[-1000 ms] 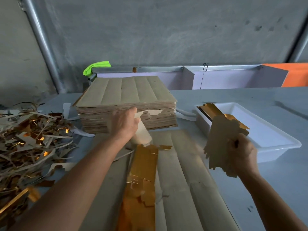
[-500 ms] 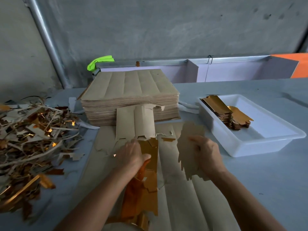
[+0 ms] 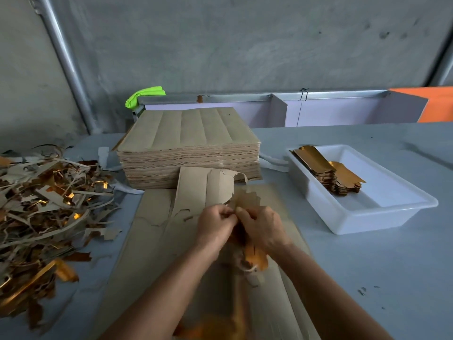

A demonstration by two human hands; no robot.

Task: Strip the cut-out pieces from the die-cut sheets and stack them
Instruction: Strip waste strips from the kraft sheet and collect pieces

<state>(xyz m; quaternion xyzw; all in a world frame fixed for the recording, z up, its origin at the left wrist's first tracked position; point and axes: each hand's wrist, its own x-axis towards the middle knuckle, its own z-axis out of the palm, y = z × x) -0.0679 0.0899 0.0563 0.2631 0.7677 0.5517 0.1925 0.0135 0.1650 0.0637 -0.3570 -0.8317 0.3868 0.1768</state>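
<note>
Hands (image 3: 241, 225) now together on cut-outs (image 3: 246, 201)

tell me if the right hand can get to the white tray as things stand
Probably yes: bare table lies between the right hand and the white tray, though that hand currently grips the cut-out pieces.
</note>
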